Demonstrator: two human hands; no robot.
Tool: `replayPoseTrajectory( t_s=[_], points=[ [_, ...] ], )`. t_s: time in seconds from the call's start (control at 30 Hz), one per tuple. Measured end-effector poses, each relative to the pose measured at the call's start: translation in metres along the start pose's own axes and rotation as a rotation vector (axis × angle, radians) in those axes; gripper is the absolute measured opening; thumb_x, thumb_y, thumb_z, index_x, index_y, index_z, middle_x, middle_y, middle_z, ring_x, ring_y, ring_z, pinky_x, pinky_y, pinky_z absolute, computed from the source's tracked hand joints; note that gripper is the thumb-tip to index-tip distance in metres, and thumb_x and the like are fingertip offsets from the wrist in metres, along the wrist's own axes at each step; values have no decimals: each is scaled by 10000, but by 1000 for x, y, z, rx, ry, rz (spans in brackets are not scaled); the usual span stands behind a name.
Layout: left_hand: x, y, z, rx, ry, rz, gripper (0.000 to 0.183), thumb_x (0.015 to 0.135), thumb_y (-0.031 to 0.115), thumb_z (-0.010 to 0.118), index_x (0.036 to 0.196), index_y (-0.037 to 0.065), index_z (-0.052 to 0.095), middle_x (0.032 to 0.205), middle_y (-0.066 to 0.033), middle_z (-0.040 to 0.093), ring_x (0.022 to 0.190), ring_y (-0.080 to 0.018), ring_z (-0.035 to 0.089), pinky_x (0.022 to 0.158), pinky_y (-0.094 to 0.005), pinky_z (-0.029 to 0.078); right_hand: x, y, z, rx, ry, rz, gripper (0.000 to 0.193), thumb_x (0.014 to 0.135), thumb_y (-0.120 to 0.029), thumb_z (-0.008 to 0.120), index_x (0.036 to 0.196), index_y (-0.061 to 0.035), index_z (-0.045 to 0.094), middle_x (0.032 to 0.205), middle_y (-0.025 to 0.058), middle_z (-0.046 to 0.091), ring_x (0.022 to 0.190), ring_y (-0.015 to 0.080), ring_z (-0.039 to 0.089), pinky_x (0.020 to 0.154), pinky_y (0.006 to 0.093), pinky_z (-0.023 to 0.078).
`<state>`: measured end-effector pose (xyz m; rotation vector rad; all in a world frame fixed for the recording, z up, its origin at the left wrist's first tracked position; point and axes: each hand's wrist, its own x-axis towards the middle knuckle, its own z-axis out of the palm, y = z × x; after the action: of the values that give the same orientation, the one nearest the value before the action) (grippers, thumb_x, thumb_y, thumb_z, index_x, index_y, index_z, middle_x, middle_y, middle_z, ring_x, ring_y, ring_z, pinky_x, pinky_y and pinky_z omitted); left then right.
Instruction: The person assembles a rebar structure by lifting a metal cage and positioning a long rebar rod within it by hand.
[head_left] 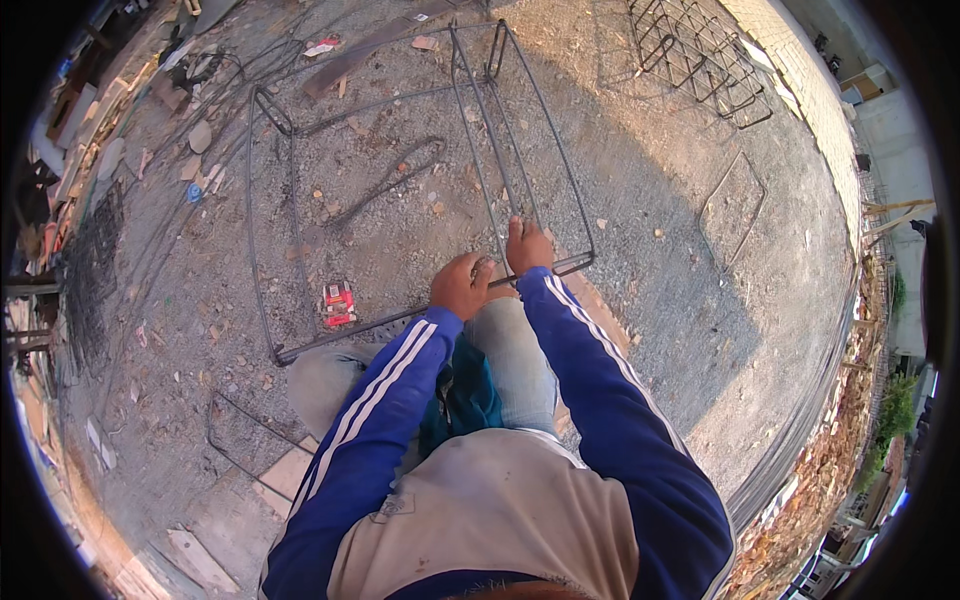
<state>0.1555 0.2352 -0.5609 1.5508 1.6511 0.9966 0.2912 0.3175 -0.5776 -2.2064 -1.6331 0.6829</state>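
Left grip (463,287): closed around near bar (400,320), apparently bracing it.
Right grip (528,246): pinching adjacent rod (476,160), likely for alignment.

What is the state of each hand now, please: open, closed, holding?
Left hand: closed, holding the rebar frame at its near bar.
Right hand: closed, holding the same frame.

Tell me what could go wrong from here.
The left hand and right hand, both bare, are close together at the frame; a pinch is possible.
The frame also runs close to the right leg; a slip might bump it.
A bent bar lies by the left leg and might cause a trip.
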Motion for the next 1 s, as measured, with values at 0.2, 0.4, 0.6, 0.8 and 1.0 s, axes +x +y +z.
replayPoseTrajectory(
  t_s=[0.2,0.4,0.6,0.8,1.0],
  points=[
    [-33,-21,-24,325,-49,52,365,843,363,597,983,33,662,932,-168,657,857,-338,622,770,-428,477,2,6,-4,48,-26,-7,551,933,-494,349,921,-8,610,909,272,628,895,453,589,799,521,442],
    [-52,-25,-25,404,50,218,293,854,329,587,930,65,688,904,-137,665,878,-304,602,817,-434,410,-1,1,-10,7,-45,-58,526,942,-453,347,940,-1,616,927,255,638,911,419,607,805,501,452],
    [-44,-30,-25,390,-14,219,287,856,308,578,907,47,685,879,-165,669,811,-350,625,724,-449,464,-1,3,-8,-32,-53,-30,518,939,-454,349,953,-12,618,929,245,648,894,410,622,805,496,460],
    [-44,-18,-29,344,-65,133,272,851,306,590,904,61,697,848,-179,666,773,-369,629,699,-453,485,-7,0,-14,-37,-77,-19,500,940,-451,353,967,-19,602,903,245,654,873,414,630,799,499,465],
    [-39,-7,-29,297,-147,26,303,867,308,597,984,44,688,876,-200,666,797,-338,655,727,-410,502,-8,3,-13,5,-75,-17,487,943,-442,351,984,-23,595,893,247,653,866,411,632,798,498,468]
  ],
)
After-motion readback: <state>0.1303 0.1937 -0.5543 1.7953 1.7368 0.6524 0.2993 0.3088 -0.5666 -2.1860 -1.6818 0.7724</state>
